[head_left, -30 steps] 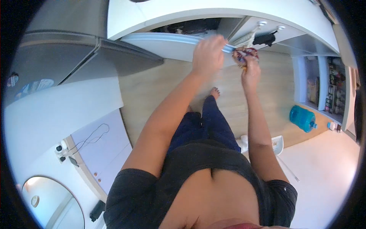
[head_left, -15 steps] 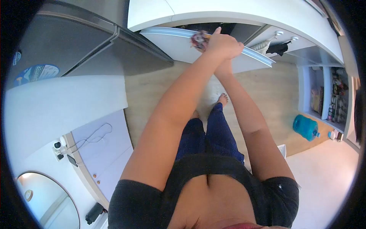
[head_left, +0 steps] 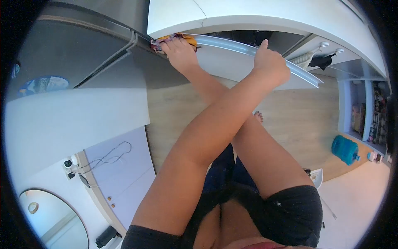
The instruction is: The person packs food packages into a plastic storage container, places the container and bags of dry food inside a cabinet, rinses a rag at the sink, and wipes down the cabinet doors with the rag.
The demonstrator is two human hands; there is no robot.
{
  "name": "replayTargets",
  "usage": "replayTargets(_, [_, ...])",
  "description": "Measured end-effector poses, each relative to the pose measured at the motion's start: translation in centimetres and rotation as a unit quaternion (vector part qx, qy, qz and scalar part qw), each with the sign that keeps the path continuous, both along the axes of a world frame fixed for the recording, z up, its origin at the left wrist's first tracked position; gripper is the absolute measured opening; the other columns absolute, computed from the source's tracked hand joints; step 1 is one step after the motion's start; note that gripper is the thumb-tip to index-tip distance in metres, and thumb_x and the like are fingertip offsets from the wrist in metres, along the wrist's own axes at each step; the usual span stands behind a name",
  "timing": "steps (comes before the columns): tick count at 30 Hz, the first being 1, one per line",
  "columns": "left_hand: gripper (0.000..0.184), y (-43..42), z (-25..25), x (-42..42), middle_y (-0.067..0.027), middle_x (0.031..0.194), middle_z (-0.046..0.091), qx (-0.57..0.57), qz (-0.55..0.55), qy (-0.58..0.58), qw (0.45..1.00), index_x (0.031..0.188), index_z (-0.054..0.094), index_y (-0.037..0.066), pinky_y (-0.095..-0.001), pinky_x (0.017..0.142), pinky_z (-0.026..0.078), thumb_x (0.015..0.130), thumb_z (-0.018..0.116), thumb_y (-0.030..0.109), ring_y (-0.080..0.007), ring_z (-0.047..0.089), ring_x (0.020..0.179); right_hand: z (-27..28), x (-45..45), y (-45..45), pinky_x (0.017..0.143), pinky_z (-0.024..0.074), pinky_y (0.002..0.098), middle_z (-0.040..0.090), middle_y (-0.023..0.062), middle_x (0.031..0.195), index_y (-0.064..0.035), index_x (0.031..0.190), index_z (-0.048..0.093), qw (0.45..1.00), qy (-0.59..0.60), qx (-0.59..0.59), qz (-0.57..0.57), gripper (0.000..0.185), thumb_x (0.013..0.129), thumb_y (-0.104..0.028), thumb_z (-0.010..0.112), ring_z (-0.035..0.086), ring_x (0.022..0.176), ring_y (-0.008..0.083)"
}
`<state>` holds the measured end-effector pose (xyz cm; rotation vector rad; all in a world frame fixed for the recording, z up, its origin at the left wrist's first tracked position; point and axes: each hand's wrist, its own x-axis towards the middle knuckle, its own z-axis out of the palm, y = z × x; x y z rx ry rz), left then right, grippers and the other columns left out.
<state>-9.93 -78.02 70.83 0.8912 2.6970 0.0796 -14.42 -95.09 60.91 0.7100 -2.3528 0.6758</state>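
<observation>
My arms are crossed over a pulled-out white drawer front (head_left: 228, 62) with a shiny metal strip along its top. My left hand (head_left: 271, 66) is closed over the right part of that edge, its thumb pointing up. At the drawer's left end, my right hand (head_left: 180, 52) holds a crumpled orange and purple patterned cloth (head_left: 188, 39) against the edge, fingers bent over it. Part of the cloth is hidden under that hand. Dark contents (head_left: 244, 37) show inside the drawer, too dim to name.
A grey fridge (head_left: 83, 50) stands at the left, close to the drawer's end. Above the drawer runs a white countertop (head_left: 257, 14). Light and black cloths (head_left: 322, 62) hang from hooks at the right. A blue water jug (head_left: 345, 150) lies on the floor by an open shelf (head_left: 356, 112).
My right hand has slid left along the drawer edge with the cloth, away from my left hand. My left hand remains on the edge. The view has shifted slightly.
</observation>
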Motion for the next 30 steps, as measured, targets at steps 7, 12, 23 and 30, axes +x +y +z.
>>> replayTargets(7, [0.036,0.0,0.1,0.1,-0.0127,0.096,0.066,0.044,0.014,-0.021,0.999,0.093,0.069,0.006,-0.0387,0.106,0.016,0.082,0.039,0.021,-0.0233,0.061,0.095,0.1,3.3,8.8,0.076,0.0412,0.0365,0.058,0.0022,0.088,-0.0145,0.097,0.056,0.996,-0.036,0.059,-0.062,0.02,0.08,-0.012,0.049,0.054,0.09,0.0192])
replayTargets(12, [0.034,-0.3,0.6,-0.7,-0.0129,0.1,0.065,-0.005,-0.049,-0.007,0.999,0.099,0.067,0.012,-0.0472,0.103,0.022,0.082,0.042,0.027,-0.0258,0.06,0.098,-1.7,7.2,19.6,0.078,0.042,0.0382,0.06,0.0049,0.089,-0.0128,0.096,0.057,0.988,-0.025,-0.021,-0.15,0.02,0.076,-0.011,0.053,0.055,0.093,0.0224])
replayTargets(23, [0.041,0.7,-0.2,-0.3,-0.0139,0.118,0.056,-0.059,-0.029,0.031,0.997,0.118,0.054,0.008,-0.0498,0.104,0.026,0.087,0.031,0.024,-0.0296,0.055,0.107,1.8,16.8,39.4,0.078,0.0462,0.038,0.062,0.0106,0.095,-0.0068,0.099,0.059,0.852,-0.214,-0.07,-0.472,0.025,0.076,0.0,0.05,0.058,0.09,0.0314])
replayTargets(30, [0.051,0.0,-1.6,3.0,-0.0077,0.12,0.056,-0.002,0.025,0.096,0.995,0.128,0.049,0.013,-0.0402,0.108,0.019,0.08,0.038,0.026,-0.0195,0.05,0.114,1.5,18.2,42.2,0.085,0.0426,0.0277,0.061,0.0126,0.106,-0.0068,0.114,0.056,0.75,-0.187,-0.526,-0.355,0.041,0.079,0.006,0.038,0.058,0.096,0.0209])
